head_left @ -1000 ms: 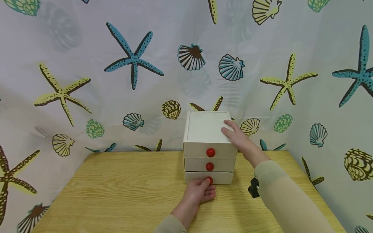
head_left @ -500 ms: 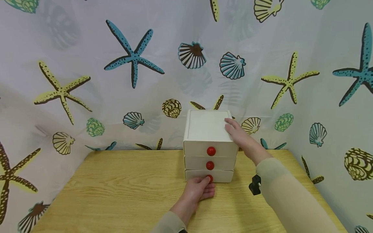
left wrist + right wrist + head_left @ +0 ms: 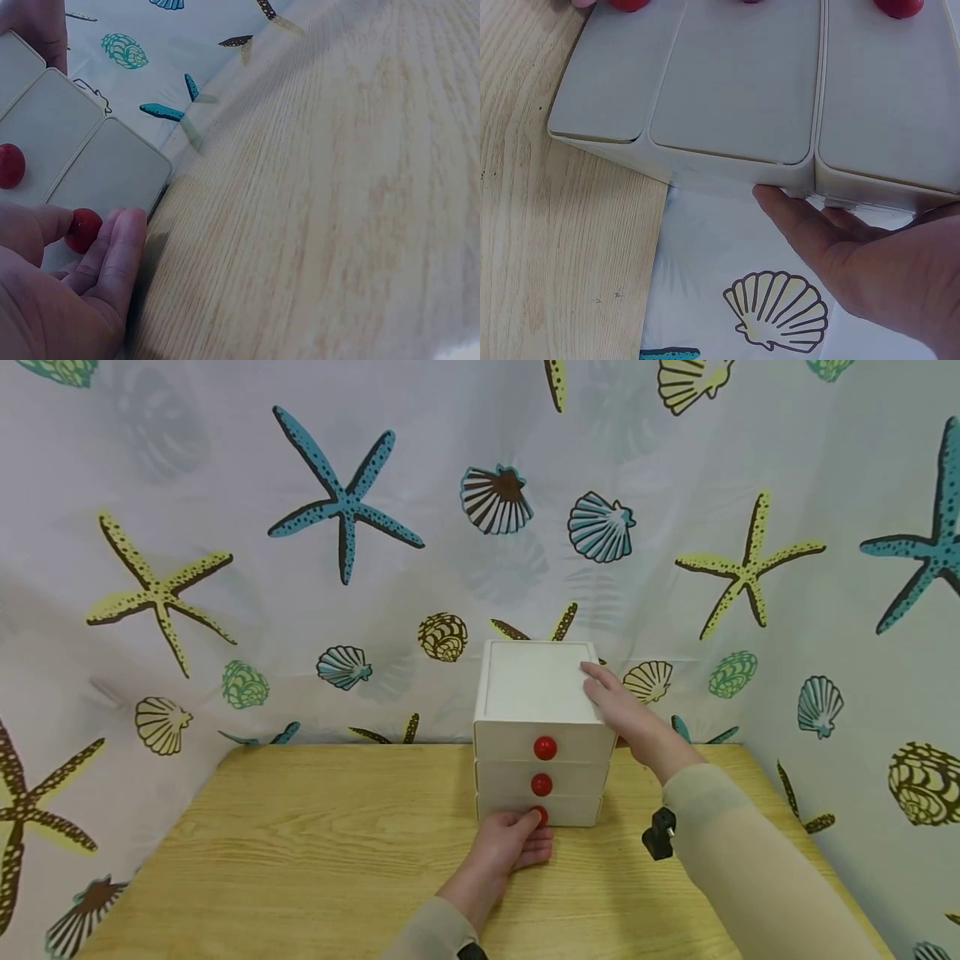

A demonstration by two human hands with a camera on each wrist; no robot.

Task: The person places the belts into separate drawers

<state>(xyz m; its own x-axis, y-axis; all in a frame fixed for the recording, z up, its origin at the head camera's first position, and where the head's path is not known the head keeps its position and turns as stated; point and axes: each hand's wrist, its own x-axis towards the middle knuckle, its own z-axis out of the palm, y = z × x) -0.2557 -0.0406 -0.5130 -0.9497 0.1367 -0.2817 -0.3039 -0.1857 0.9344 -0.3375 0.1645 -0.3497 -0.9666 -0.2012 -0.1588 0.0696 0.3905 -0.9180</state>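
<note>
A white three-drawer box (image 3: 538,685) with a round red knob on each drawer stands at the back of the wooden table. My left hand (image 3: 501,852) is at the bottom drawer, its thumb and fingers on either side of the lowest red knob (image 3: 84,231). Fairly straight, the outer fingers of that hand reach past the knob, palm turned up. My right hand (image 3: 618,706) rests against the box's upper right edge, with fingers on the top and along the right side (image 3: 735,169). All three drawers look closed, their fronts nearly flush.
Behind the box hangs a pale curtain (image 3: 345,627) printed with starfish and shells, and it continues along both sides. The wooden table top (image 3: 300,843) spreads out left and in front of the box. A small black device (image 3: 660,833) is by the right cuff.
The bottom drawer, standing slightly out before, has slid in, and the left hand has gone inward with it. The right hand keeps its place on the box. The head view has shifted slightly.
</note>
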